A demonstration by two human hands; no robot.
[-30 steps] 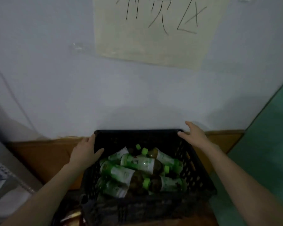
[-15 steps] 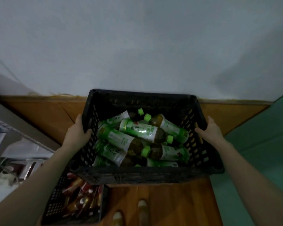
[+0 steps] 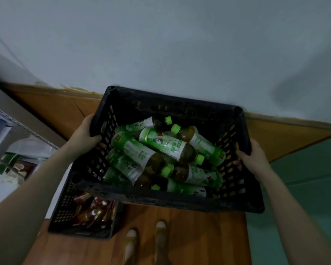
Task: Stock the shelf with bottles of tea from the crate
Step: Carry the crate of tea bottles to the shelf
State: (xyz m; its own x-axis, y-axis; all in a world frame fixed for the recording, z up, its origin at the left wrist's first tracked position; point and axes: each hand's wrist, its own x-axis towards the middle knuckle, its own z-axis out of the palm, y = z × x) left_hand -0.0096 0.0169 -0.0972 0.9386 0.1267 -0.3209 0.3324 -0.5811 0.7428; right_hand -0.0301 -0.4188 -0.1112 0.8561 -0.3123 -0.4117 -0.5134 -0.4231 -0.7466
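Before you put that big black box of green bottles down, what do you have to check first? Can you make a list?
1. Both hands on the crate: left hand grips the left wall, right hand the right wall. Ok.
2. Crate level: it tilts, left side higher. Not ok.
3. Tea bottles inside: all lie loose below the rim. Ok.
4. Floor below: a second crate of red packs sits under the left corner, and the shoes stand close by. Not ok.
5. Shelf room: only its edge shows at the left. Cannot tell.
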